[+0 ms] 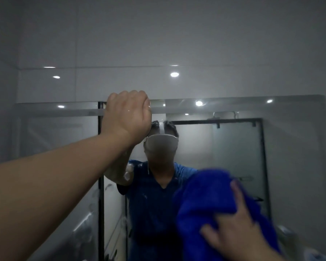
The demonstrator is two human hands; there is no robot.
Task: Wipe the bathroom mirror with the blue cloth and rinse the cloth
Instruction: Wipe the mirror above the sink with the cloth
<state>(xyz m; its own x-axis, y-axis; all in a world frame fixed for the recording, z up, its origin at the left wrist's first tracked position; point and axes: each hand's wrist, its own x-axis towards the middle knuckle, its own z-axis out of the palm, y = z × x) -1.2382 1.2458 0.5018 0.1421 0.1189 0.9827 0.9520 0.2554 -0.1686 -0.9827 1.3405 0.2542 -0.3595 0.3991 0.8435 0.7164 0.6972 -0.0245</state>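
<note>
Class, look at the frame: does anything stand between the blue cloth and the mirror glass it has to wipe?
Nothing visible does. The right hand presses the blue cloth against the lower right part of the mirror. The left hand rests at the mirror's top edge, well apart from the cloth. The blur hides finer detail.

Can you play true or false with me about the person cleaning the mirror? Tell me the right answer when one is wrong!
1. The cloth is blue. True.
2. The left hand holds the cloth. False: the right hand presses the cloth; the left hand is up at the top edge of the mirror with no cloth.
3. The cloth is down on the lower right part of the mirror. True.
4. The left hand is spread flat with its fingers wide. False: its fingers are curled in.
5. The mirror shows a glass shower door with a dark frame. True.
</note>
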